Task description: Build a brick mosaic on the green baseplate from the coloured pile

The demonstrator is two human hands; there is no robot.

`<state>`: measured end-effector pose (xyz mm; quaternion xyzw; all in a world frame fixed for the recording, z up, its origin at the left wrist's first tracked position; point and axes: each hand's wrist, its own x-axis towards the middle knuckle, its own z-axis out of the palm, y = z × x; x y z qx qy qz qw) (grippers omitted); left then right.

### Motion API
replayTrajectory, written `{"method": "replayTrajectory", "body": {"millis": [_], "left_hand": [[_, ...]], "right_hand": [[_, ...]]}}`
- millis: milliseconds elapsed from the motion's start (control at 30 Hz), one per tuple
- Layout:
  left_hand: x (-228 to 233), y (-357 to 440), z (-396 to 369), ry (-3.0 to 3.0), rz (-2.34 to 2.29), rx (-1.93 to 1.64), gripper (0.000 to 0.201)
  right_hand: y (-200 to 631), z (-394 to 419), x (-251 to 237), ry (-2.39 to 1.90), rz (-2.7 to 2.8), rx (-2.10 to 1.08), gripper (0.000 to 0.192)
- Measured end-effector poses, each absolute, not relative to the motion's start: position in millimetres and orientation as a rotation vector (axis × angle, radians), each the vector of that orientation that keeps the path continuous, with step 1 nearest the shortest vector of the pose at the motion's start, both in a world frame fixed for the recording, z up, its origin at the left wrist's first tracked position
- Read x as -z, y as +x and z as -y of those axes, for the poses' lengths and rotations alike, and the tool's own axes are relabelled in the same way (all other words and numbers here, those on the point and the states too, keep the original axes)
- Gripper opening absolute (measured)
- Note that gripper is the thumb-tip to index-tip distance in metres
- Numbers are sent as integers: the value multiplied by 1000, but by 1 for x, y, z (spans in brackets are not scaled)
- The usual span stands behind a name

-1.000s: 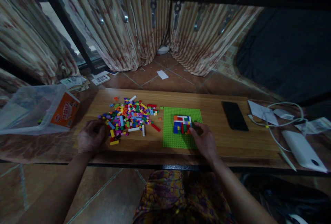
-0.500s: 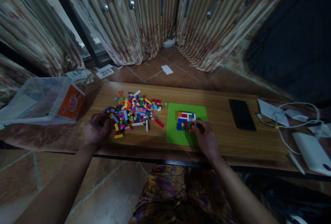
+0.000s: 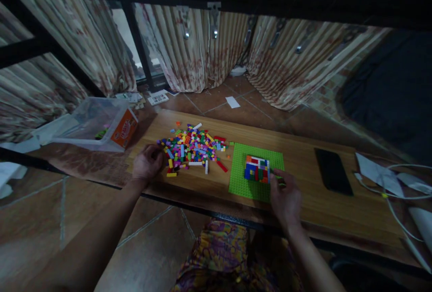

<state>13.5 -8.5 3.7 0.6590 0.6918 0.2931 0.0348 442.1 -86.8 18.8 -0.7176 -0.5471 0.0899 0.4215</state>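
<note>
My left hand (image 3: 148, 162) rests at the left edge of a pile of loose, many-coloured toy bricks (image 3: 192, 148). Its fingers are curled in; whatever they may hold is hidden. On the green studded baseplate (image 3: 238, 170) sits a flat block of joined bricks (image 3: 257, 169), in blue, red, white, orange and yellow. My right hand (image 3: 286, 195) is at the block's right side, over the baseplate's edge. Thumb and forefinger are bent towards each other beside the block, and I cannot make out anything between them.
A clear plastic box (image 3: 91, 123) with an orange label lies at the left, some green pieces inside. A black phone (image 3: 333, 171) lies right of the baseplate, near paper and a white cable (image 3: 384, 184). The wooden board's (image 3: 202, 190) front edge runs close to my legs.
The camera has turned, so the scene sits further right in the picture. My right hand has drawn slightly back from the brick block. My left hand stays curled by the pile.
</note>
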Motion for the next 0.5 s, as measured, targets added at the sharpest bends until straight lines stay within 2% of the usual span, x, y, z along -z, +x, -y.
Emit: {"method": "replayTrajectory", "body": {"millis": [200, 500], "left_hand": [[-1, 12, 9, 1986, -2118, -925, 21], [1, 12, 8, 1948, -2132, -957, 19]], "right_hand": [[382, 86, -28, -1510, 1711, -384, 22], [338, 44, -21, -1506, 1875, -408, 23]]}}
